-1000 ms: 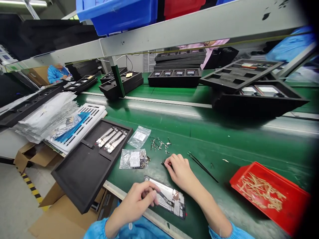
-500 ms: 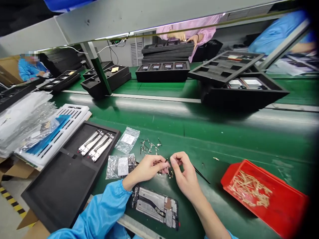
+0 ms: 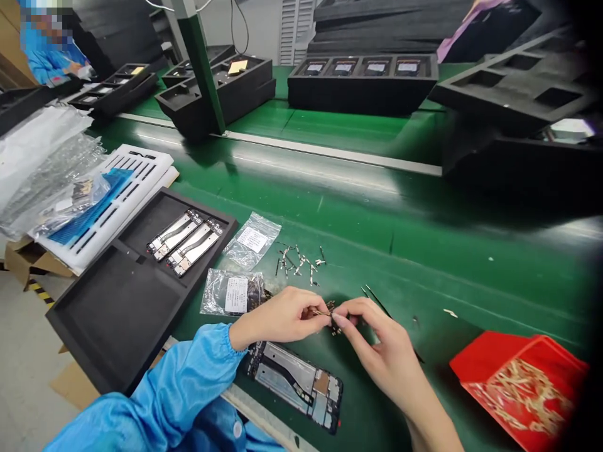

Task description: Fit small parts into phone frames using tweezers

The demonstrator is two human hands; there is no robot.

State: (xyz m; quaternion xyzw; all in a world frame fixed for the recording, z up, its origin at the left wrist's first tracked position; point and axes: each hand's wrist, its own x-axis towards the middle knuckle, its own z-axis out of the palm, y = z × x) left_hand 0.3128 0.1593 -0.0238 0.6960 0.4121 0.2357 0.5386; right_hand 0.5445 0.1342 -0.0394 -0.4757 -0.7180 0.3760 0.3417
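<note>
My left hand [image 3: 289, 317] is closed in a pinch on a small thin part [image 3: 322, 312], too small to name. My right hand [image 3: 386, 339] meets it at the fingertips, thumb and index finger pinched at that part's end. Just behind the fingertips lies a little heap of small dark and gold parts [image 3: 336, 328], partly hidden. Below both hands, an opened phone frame [image 3: 301, 384] with a black flex cable rests on the green bench. Black tweezers [image 3: 379, 301] lie behind my right hand, which partly covers them.
Loose small strips [image 3: 299, 260] lie beyond my hands. Left of them are two clear labelled bags [image 3: 253, 240] and a black foam tray [image 3: 117, 314] holding two phone frames. A red bin [image 3: 490, 351] with pale strips stands right. Black trays [image 3: 362, 91] line the back; a person [image 3: 51, 53] sits far left.
The view has tilted down and come closer. My fingertips have come together on the small part; before, a gap showed between my hands.
</note>
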